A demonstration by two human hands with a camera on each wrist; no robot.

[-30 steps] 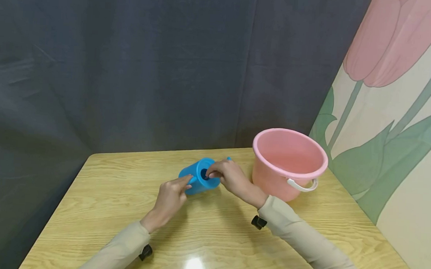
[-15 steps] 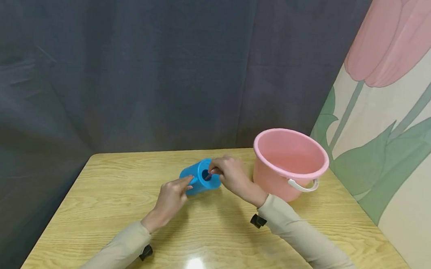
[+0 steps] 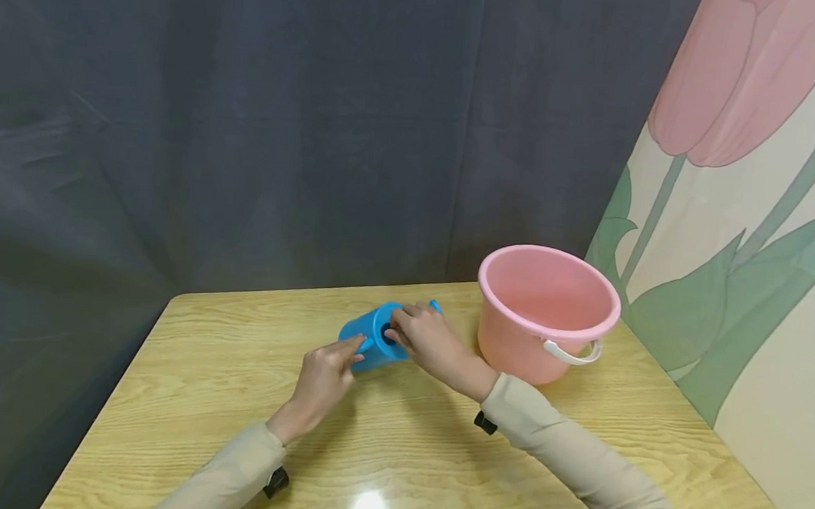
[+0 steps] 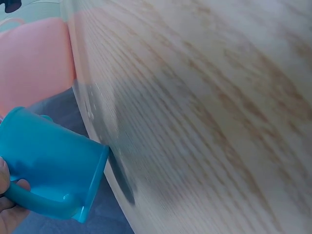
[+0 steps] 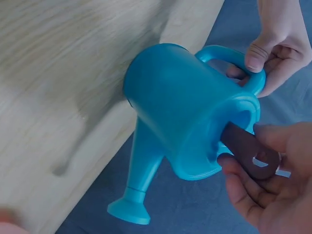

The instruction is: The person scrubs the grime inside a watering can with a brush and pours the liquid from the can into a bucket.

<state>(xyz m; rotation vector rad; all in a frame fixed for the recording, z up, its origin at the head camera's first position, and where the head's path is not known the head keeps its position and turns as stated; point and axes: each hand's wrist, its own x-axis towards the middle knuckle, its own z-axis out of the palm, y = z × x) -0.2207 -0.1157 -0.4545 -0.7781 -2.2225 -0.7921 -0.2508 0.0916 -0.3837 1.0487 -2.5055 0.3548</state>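
A blue toy-size watering can (image 3: 357,330) is tilted over the wooden table, its opening turned toward the right hand. The left hand (image 3: 321,378) grips its looped handle (image 5: 226,53). In the right wrist view the spout (image 5: 146,165) ends in a flared head. The right hand (image 3: 433,346) pinches a dark brown flat handle (image 5: 243,148) with a hole near its end, between thumb and fingers. The far end of that piece goes into the can's opening and is hidden there, so its full kind cannot be told.
A pink bucket (image 3: 509,352) with a white handle (image 3: 572,354) stands on the wooden table (image 3: 235,368), right of the hands. Behind the table hangs a dark curtain (image 3: 317,127). A wall with painted tulips (image 3: 698,247) borders the right side.
The right hand has shifted slightly left and down against the can's opening, covering more of the dark handle. The spout's tip shows again behind it. The left hand and bucket stay put.
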